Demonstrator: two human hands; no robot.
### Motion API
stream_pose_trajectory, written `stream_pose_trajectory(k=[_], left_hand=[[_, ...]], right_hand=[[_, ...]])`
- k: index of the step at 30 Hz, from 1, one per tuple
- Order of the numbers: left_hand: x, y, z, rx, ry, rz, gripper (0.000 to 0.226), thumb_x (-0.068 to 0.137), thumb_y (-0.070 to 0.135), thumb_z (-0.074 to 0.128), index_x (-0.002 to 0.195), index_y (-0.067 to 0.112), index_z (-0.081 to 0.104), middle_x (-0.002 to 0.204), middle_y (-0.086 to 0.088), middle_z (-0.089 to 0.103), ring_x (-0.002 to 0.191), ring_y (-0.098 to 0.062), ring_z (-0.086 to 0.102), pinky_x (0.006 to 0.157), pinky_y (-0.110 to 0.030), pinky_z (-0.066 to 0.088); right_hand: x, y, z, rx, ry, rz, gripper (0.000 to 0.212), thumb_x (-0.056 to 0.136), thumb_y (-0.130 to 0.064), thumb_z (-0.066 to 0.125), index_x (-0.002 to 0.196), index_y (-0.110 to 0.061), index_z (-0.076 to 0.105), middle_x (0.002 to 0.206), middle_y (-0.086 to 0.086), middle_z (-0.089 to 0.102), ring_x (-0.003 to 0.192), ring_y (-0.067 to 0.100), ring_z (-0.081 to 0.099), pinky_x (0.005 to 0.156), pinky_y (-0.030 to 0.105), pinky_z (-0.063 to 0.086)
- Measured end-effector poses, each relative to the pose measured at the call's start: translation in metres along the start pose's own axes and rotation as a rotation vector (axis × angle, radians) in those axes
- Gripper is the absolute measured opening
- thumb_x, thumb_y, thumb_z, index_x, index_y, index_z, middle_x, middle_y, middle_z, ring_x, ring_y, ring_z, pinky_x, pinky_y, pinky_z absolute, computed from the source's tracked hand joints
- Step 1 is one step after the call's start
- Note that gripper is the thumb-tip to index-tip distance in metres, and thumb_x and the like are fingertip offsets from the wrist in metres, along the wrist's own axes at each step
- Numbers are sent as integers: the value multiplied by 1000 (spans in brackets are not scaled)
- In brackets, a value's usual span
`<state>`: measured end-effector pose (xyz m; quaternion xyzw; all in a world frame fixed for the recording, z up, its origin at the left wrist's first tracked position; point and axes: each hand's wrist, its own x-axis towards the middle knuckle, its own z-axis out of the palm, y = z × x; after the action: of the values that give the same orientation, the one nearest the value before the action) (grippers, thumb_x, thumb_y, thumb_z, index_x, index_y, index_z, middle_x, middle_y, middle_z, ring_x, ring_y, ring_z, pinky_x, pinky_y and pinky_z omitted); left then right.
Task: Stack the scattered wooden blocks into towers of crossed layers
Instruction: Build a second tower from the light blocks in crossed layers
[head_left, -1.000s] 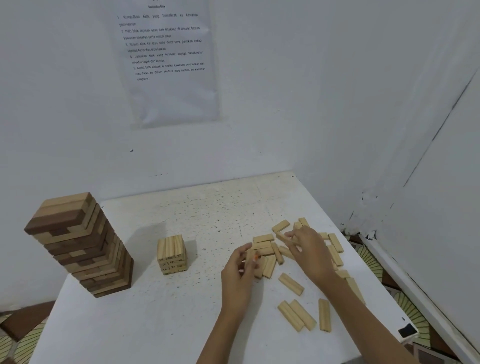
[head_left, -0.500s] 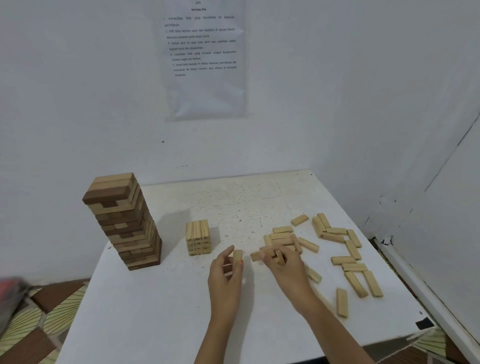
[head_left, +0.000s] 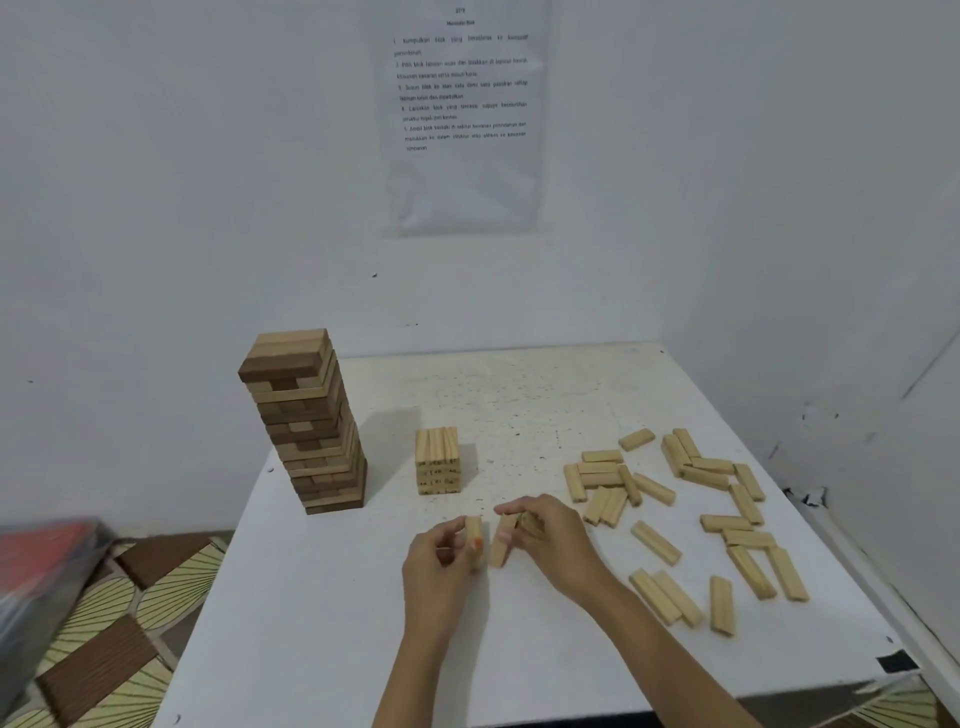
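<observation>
While loose blocks (head_left: 655, 543) lie scattered right on the surface (head_left: 311, 623), the left hand (head_left: 439, 564) pinches a block (head_left: 474, 531) and the right hand (head_left: 558, 540) grips a second block (head_left: 500, 546), near of the stack (head_left: 438, 460) and tower (head_left: 306, 421).

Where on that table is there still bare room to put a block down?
Bare table lies in front of the tall tower, at the near left, and behind the small stack up to the wall. The right side is crowded with loose blocks.
</observation>
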<state>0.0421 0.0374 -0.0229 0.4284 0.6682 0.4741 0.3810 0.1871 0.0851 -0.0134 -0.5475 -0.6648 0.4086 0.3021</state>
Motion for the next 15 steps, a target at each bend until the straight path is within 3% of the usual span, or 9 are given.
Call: stream_pose_trajectory(k=[2, 4, 6, 8, 11, 13, 15], left_hand=[[-1, -3, 1, 21, 12, 3, 29, 89, 9, 67, 117, 13, 67, 99, -3, 67, 91, -11, 63, 75, -15, 48], [-3, -3, 3, 31, 30, 5, 29, 88, 9, 67, 117, 12, 66, 98, -2, 68, 90, -9, 62, 73, -12, 48], [-2, -3, 4, 31, 41, 14, 27, 88, 9, 68, 115, 12, 67, 95, -2, 68, 88, -9, 62, 72, -11, 48], [-2, -2, 5, 27, 50, 24, 24, 87, 9, 69, 111, 11, 68, 93, -2, 68, 87, -8, 62, 72, -10, 48], [-2, 0, 7, 28, 69, 33, 18, 85, 6, 70, 103, 11, 70, 87, -1, 68, 82, -6, 61, 69, -6, 46], [-2, 2, 8, 36, 91, 37, 17, 84, 3, 71, 99, 12, 70, 80, -2, 66, 76, -7, 60, 67, -5, 45], [-3, 2, 10, 31, 113, 45, 18, 83, 2, 71, 94, 16, 69, 76, -2, 66, 73, -8, 60, 66, -6, 44]], right_hand=[[1, 1, 0, -104, 63, 18, 32, 88, -31, 69, 117, -27, 58, 99, -7, 45, 97, 12, 50, 89, 15, 40], [-1, 1, 1, -61, 134, 107, 25, 96, -41, 53, 118, -31, 54, 109, -2, 46, 107, 15, 48, 99, 29, 38], [-4, 2, 3, 42, 163, 172, 26, 103, -28, 34, 117, -28, 56, 116, 1, 46, 116, 19, 46, 105, 34, 34], [-5, 4, 6, 117, 201, 215, 31, 102, -17, 31, 117, -22, 57, 123, 2, 46, 117, 17, 45, 104, 30, 33], [-5, 4, 7, 172, 254, 243, 26, 99, -8, 39, 115, -18, 57, 121, 6, 52, 103, 12, 48, 85, 17, 39], [-7, 5, 8, 153, 296, 231, 21, 97, -9, 50, 116, -12, 59, 102, 4, 59, 84, 9, 54, 66, 10, 39], [-10, 6, 10, 130, 376, 208, 16, 93, -14, 62, 108, -9, 63, 84, -2, 60, 74, 4, 55, 60, 8, 41]])
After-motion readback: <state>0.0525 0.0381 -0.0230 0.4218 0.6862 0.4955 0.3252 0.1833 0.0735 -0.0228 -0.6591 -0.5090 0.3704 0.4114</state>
